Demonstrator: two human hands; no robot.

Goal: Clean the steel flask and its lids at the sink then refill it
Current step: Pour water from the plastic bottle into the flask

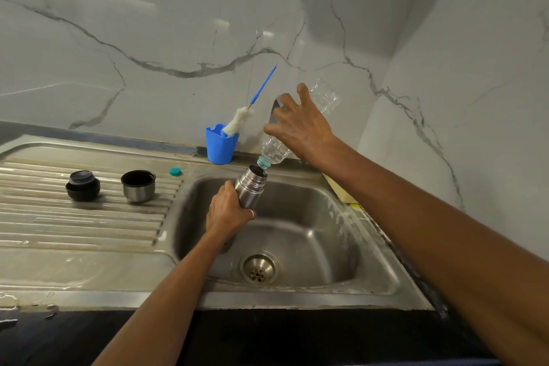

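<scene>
My left hand [227, 212] grips the steel flask [251, 188] around its body and holds it tilted over the sink basin [300, 234], mouth open and up. My right hand [300, 124] holds a clear plastic bottle [274, 151] tipped neck-down, its mouth right at the flask's opening. On the ribbed draining board [83, 223] to the left stand the black inner lid [82, 186] and the steel cup lid [138, 186], open side up. A small teal bottle cap [175, 171] lies beside them.
A blue plastic cup [221, 144] holding a white bottle brush with a blue handle [239, 121] stands at the back rim of the sink against the marble wall. The drain [259, 268] lies at the basin's bottom. A yellow sponge edge [341, 191] shows under my right forearm.
</scene>
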